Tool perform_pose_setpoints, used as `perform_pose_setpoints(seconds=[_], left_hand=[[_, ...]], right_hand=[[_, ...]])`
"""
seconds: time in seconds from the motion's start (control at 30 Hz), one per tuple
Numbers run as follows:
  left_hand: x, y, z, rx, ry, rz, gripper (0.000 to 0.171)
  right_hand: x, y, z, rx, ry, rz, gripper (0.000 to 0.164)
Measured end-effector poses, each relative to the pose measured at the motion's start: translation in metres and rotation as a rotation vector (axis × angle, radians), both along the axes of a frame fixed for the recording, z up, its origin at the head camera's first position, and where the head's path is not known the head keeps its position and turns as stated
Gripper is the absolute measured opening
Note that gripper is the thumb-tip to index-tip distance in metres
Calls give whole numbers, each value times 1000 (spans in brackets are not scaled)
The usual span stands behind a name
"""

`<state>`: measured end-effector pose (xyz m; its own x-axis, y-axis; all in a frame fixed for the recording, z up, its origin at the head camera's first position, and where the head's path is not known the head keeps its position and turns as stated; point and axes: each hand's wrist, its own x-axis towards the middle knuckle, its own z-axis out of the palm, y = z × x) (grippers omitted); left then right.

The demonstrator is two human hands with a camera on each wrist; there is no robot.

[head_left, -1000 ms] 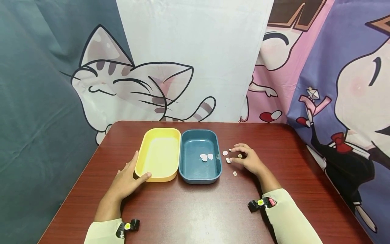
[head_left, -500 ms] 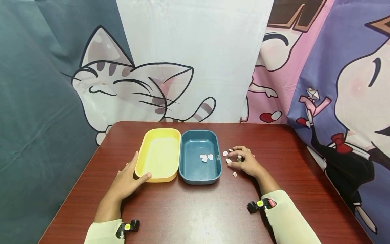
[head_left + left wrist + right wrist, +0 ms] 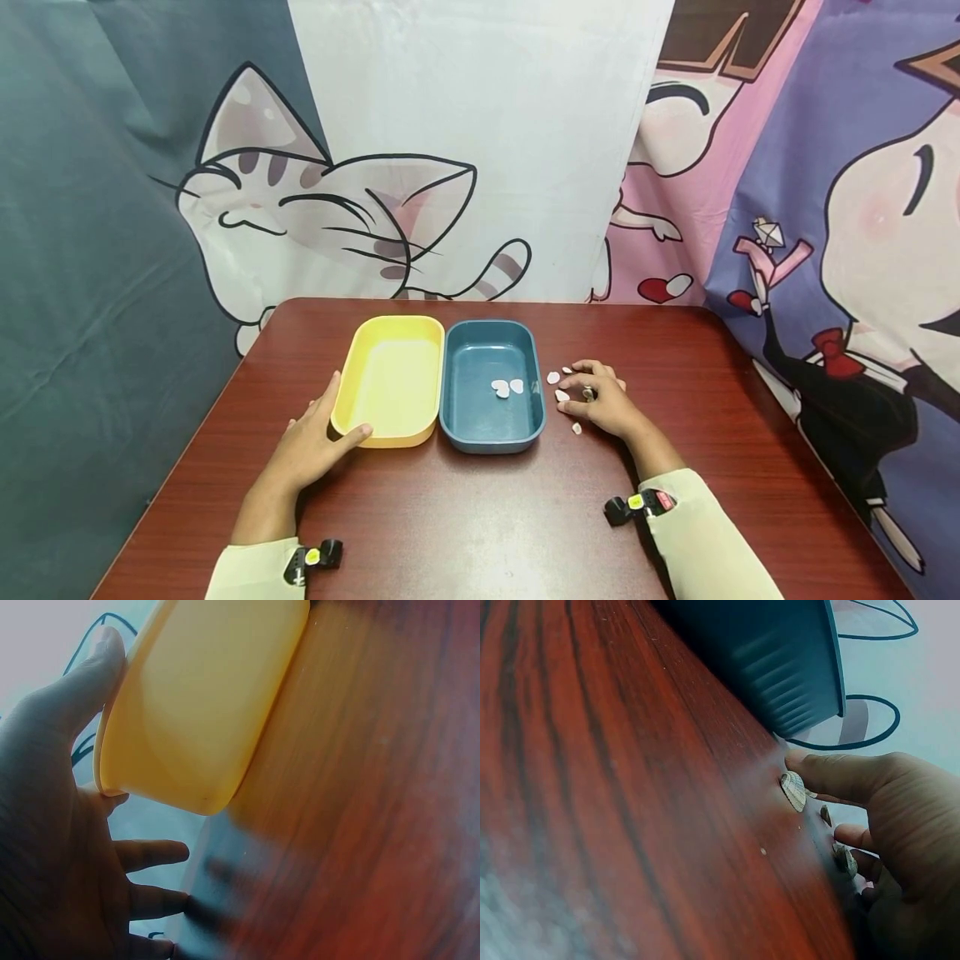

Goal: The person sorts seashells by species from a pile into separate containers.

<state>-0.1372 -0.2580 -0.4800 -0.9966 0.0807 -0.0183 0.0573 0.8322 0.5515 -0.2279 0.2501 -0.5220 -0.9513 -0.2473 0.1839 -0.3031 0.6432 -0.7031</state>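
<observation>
A yellow tray [image 3: 386, 440] and a blue tray [image 3: 491, 446] stand side by side on the table. My left hand [image 3: 311, 442] rests at the yellow tray's near left corner, its thumb along the rim and its other fingers spread outside. Right of the blue tray, my right hand [image 3: 611, 404] bends its thumb and index finger round a small white seashell [image 3: 562, 396]. Another seashell [image 3: 845, 861] sits by its curled fingers; whether it is lifted I cannot tell. Closer to the right wrist camera lies a ribbed seashell [image 3: 793, 791].
Inside the blue tray are 3 white shells [image 3: 517, 386], grouped toward its right side. A pale shell [image 3: 553, 377] lies between that tray and my right fingertips. The brown table [image 3: 465, 517] ends at a cartoon-printed cloth [image 3: 480, 225].
My right hand's fingertips have come down slightly and closed in around the white seashell. The seashell under that hand now looks darker and tilted. My left hand stays in place.
</observation>
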Motion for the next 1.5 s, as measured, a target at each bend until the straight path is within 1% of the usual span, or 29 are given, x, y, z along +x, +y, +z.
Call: perform_pose_setpoints(seconds=[0.27,0.57,0.77,1.0,1.3,1.4,1.5], left_hand=[[0,-1,-1,-2,-8,2,114],[0,-1,-1,2,-15,3,115],[0,-1,0,5,-25,3,116],[-1,0,1,1,-26,0,117],[-2,-1,1,2,-16,0,116],[-2,0,1,1,-16,-1,116],[-2,0,1,1,-21,-1,116]], right_hand=[[1,-2,0,14,7,-1,25],[1,-1,-2,-2,20,-5,19],[1,-2,-2,-21,26,10,20],[0,-1,-1,-48,19,1,19],[-1,0,0,-106,11,-2,15],[0,-1,3,-149,20,-14,14],[-1,-1,5,-203,50,-26,15]])
